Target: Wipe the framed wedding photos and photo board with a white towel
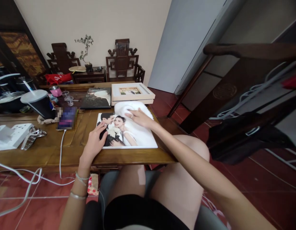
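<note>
A photo album or flat photo panel (128, 137) lies on the wooden table in front of me, its face printed with a couple in wedding clothes. My left hand (95, 140) rests on its left edge, fingers spread over the dark suit in the picture. Across the panel's upper right part lies a white fluffy cloth (122, 106). My right hand (140, 117) is laid on this cloth with its fingers stretched out to the left. I cannot tell how much of the panel's top edge the cloth covers.
Behind the cloth sit a pale box (148, 95) with a framed photo and a dark album (94, 100). Leftward are a phone (67, 118) on a white cable, a lidded cup (39, 103), small plastic cups (69, 100) and a power strip (15, 137). A wooden chair (210, 86) stands right.
</note>
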The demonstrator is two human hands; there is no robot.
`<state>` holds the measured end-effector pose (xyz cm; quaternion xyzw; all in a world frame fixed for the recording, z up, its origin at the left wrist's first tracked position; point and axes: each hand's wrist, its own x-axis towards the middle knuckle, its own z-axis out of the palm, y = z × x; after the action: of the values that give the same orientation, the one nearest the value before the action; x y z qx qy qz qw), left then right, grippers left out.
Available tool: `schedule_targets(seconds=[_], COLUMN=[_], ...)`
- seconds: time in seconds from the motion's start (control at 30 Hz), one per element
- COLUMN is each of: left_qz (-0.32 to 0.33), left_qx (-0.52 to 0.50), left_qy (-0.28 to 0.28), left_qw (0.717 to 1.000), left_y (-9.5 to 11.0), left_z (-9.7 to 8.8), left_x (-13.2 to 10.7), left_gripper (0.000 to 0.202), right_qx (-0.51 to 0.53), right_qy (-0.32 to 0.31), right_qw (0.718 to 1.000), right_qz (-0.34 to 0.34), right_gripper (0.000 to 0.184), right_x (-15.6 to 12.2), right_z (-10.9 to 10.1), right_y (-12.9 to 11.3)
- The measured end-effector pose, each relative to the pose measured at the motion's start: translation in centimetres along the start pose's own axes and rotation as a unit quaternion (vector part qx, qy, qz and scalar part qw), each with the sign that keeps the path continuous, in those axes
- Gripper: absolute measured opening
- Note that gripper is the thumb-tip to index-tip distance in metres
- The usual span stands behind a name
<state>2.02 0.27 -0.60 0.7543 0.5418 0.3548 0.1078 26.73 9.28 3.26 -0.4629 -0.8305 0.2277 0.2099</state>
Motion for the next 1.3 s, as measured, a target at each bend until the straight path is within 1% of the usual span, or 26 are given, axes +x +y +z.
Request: schedule_targets(seconds=[0.07,0.13,0.23,0.3,0.37,0.4,0.43,0.5,0.53,0.57,0.6,0.67,0.73,0.77,0.83,0.9,0.97,1.03,1.1,1.13,1.17,1.2,1.23,1.27,1.3], left_qz=[-0.003,-0.01,-0.021,-0.046,-0.103,-0.141,-0.18,-0.237,-0.252,-0.257,-0.254,-0.228,-0.195,-0.181,-0.16,-0.144,-0.129,-0.121,-0.129,-0.143,-0.161,-0.189,-0.221,-0.254,-0.285], left_qx=[-0.006,-0.02,-0.053,-0.089,-0.168,-0.227,-0.294,-0.422,-0.47,-0.507,-0.534,-0.566,-0.583,-0.586,-0.588,-0.577,-0.551,-0.513,-0.481,-0.476,-0.482,-0.497,-0.517,-0.535,-0.546], left_qy=[0.006,0.01,0.027,0.069,0.123,0.144,0.158,0.172,0.178,0.18,0.181,0.196,0.212,0.217,0.225,0.23,0.226,0.203,0.163,0.139,0.113,0.086,0.071,0.069,0.077], left_qw=[1.0,1.0,0.998,0.993,0.973,0.953,0.925,0.858,0.827,0.803,0.786,0.768,0.76,0.759,0.761,0.77,0.793,0.825,0.852,0.856,0.854,0.842,0.824,0.803,0.784], left_y=[0.1,0.3,0.6,0.7,0.7,0.6,0.5,0.4,0.5,0.6,1.0,1.9,3.0,3.6,4.5,5.2,5.4,5.3,4.9,4.6,4.4,4.1,3.9,3.8,3.8], left_z=[0.0,0.0,0.0,0.0,-0.2,-0.4,-0.7,-1.6,-2.1,-2.6,-3.1,-3.9,-4.5,-4.6,-4.8,-4.8,-4.6,-4.2,-3.5,-2.9,-2.3,-1.7,-1.0,-0.4,0.3], left_x=[0.0,0.0,0.0,-0.1,-0.1,-0.1,-0.1,0.0,-0.1,-0.1,-0.1,-0.2,-0.5,-0.6,-0.9,-1.1,-1.2,-1.1,-0.9,-0.8,-0.7,-0.6,-0.6,-0.6,-0.6], left_gripper=[0.038,0.037,0.033,0.034,0.039,0.043,0.046,0.049,0.048,0.046,0.043,0.036,0.031,0.029,0.028,0.029,0.033,0.039,0.044,0.046,0.046,0.047,0.047,0.048,0.049], right_qx=[-0.045,-0.093,-0.144,-0.141,-0.127,-0.119,-0.11,-0.1,-0.1,-0.103,-0.108,-0.115,-0.117,-0.119,-0.13,-0.148,-0.161,-0.162,-0.15,-0.137,-0.12,-0.096,-0.065,-0.027,0.019], right_qy=[0.01,0.005,-0.006,-0.03,-0.038,-0.039,-0.038,-0.032,-0.028,-0.023,-0.015,0.014,0.053,0.074,0.112,0.136,0.145,0.157,0.197,0.229,0.269,0.316,0.369,0.426,0.482], right_qw=[0.999,0.996,0.988,0.986,0.984,0.984,0.984,0.985,0.986,0.987,0.987,0.987,0.982,0.978,0.967,0.959,0.954,0.951,0.945,0.94,0.935,0.927,0.915,0.896,0.871], right_qz=[0.012,-0.01,-0.058,-0.082,-0.116,-0.128,-0.136,-0.135,-0.129,-0.121,-0.115,-0.114,-0.14,-0.158,-0.187,-0.202,-0.208,-0.209,-0.213,-0.21,-0.199,-0.179,-0.152,-0.12,-0.09], right_gripper=[0.041,0.038,0.035,0.034,0.031,0.029,0.028,0.026,0.025,0.024,0.023,0.028,0.039,0.041,0.038,0.038,0.039,0.034,0.03,0.028,0.024,0.019,0.014,0.011,0.013], right_x=[-1.5,-3.7,-8.4,-11.7,-14.5,-15.4,-15.9,-15.9,-15.4,-14.6,-13.7,-11.9,-10.3,-9.6,-8.7,-8.3,-8.1,-8.2,-8.5,-8.6,-8.7,-8.7,-8.7,-8.6,-8.4], right_z=[-0.7,-0.5,0.6,1.3,1.6,1.6,1.5,1.3,1.3,1.4,1.6,2.1,2.9,3.3,4.1,4.6,4.7,4.2,3.2,2.4,1.6,0.7,-0.2,-1.0,-1.7], right_y=[1.2,1.1,-1.3,-3.4,-5.2,-5.7,-6.0,-6.0,-5.9,-5.9,-5.9,-6.7,-8.2,-9.1,-10.8,-12.1,-12.6,-12.7,-12.4,-12.1,-11.9,-11.5,-11.2,-10.8,-10.3])
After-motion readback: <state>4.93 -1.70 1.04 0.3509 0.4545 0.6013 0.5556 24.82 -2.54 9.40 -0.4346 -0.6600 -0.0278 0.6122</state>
